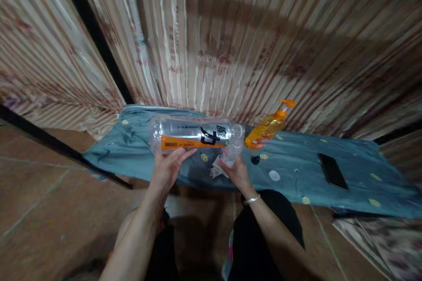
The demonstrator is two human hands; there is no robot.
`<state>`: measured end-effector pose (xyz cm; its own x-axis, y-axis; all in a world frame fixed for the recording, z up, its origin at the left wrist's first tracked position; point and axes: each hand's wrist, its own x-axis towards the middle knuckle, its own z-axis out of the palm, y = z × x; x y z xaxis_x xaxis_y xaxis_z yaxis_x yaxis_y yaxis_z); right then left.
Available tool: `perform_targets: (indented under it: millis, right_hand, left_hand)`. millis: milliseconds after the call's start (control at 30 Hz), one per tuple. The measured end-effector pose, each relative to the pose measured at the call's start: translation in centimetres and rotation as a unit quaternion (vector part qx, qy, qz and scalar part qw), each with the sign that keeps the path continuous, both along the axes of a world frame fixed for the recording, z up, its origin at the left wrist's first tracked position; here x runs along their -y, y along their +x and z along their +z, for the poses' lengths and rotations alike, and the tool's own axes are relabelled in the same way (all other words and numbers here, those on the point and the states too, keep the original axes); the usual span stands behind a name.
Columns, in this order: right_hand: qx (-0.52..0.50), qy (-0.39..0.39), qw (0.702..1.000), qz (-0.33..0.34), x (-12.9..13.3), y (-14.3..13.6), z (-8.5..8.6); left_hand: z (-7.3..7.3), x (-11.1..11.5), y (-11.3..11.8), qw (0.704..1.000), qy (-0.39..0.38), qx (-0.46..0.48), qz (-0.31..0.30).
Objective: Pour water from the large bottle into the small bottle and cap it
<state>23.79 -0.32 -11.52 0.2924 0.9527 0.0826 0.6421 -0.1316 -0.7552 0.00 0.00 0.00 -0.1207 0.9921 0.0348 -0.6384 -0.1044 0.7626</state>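
A large clear plastic bottle (193,134) with a silver and orange label lies on its side, its neck toward the right. My left hand (166,167) grips the bottle's near side close to its base, with fingers along the label's lower edge. Just below the bottle's neck, my right hand (236,171) is closed on crumpled clear and white plastic (222,162) with reddish marks. The plastic's exact kind is unclear. Right of the bottle's neck stands an orange pump bottle (265,131), appearing tilted in this view.
Blue-green patterned cloth (293,180) covers a narrow bench. A dark phone (332,170) lies on its right part. Behind hangs a striped curtain (224,52), and dark poles (95,35) cross the left side. Tiled floor (42,189) shows below.
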Motion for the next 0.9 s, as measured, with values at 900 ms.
perform_targets:
  millis: [900]
  right_hand:
    - [-0.004, 0.011, 1.000, -0.012, -0.01, 0.29, -0.30]
  left_hand:
    - [-0.28, 0.09, -0.10, 0.999, 0.026, -0.018, -0.011]
